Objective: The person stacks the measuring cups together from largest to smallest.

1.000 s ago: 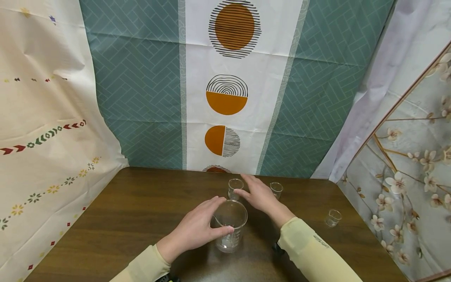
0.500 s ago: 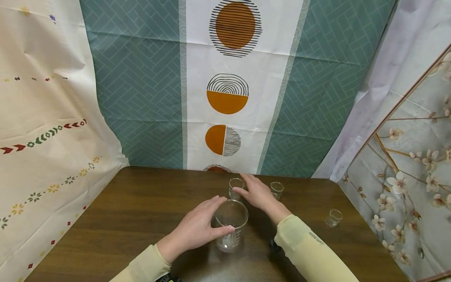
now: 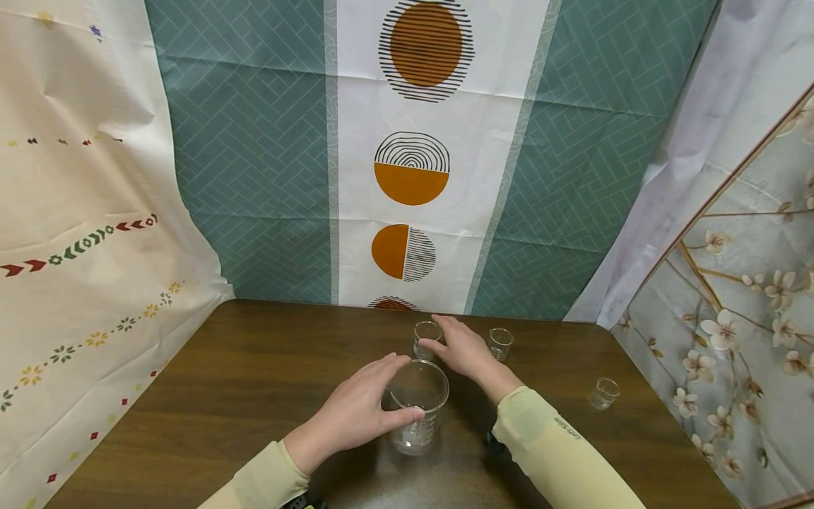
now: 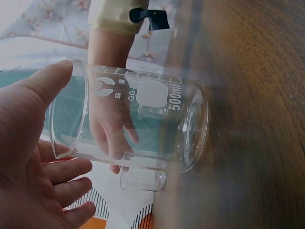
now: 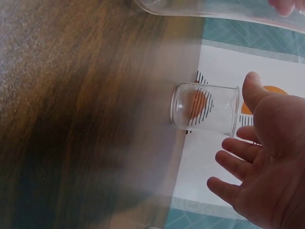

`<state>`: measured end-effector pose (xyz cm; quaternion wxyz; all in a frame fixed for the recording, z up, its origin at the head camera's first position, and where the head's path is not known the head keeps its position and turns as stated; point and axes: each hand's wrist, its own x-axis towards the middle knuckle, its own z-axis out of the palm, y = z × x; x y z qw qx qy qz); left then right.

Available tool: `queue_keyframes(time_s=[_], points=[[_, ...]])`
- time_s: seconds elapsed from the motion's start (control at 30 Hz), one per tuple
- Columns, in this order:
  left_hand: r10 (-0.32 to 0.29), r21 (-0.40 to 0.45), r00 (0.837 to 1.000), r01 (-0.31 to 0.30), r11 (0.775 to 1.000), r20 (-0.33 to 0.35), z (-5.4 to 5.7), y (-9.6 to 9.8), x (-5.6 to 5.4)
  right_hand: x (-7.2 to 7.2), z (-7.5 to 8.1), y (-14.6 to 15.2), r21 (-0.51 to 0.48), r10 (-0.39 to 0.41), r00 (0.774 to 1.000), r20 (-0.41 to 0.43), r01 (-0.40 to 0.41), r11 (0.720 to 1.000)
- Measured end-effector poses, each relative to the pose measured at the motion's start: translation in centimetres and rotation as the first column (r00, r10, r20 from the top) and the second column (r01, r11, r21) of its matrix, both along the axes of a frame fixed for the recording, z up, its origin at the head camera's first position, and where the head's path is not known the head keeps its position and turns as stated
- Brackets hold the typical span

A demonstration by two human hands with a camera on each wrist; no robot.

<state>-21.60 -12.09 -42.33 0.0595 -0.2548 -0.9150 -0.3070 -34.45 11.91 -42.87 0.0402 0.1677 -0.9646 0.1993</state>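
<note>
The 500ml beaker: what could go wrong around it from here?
The 500ml beaker may slip or tip, as the left hand holds it only near the rim. The right hand, open beside the small beaker, might knock that over. Moving the larger one forward could strike glass, since the small beaker stands beyond it.

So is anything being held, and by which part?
The left hand holds the big beaker by its rim. The right hand is at the rim of a small beaker; whether it grips can't be told.
</note>
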Motion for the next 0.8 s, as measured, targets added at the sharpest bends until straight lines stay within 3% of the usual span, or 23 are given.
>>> queue_keyframes(time_s=[0.8], points=[[-0.004, 0.005, 1.0, 0.004, 1.0, 0.004, -0.08, -0.04, -0.04, -0.44, -0.06, -0.48, -0.001, -0.005, 1.0, 0.015, 0.005, 1.0]])
